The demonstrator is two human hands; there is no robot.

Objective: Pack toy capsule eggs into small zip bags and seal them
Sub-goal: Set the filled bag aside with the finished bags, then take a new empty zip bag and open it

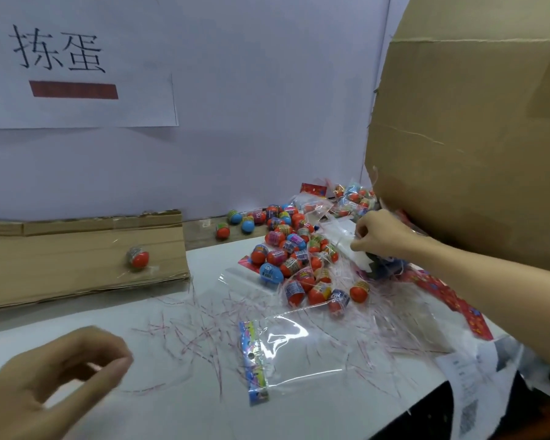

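1. My right hand (380, 236) pinches a stack of white bags (346, 246) – the eggs (294, 258) lie just left of it.
2. My left hand (54, 376) is loosely curled, holding nothing – a clear zip bag (296, 354) lies on the table (178, 408) to its right.

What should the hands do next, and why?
Probably the right hand should pull one bag off the white stack of bags it pinches. The left hand holds nothing, an empty zip bag already lies flat nearby, and the loose eggs sit unpacked.
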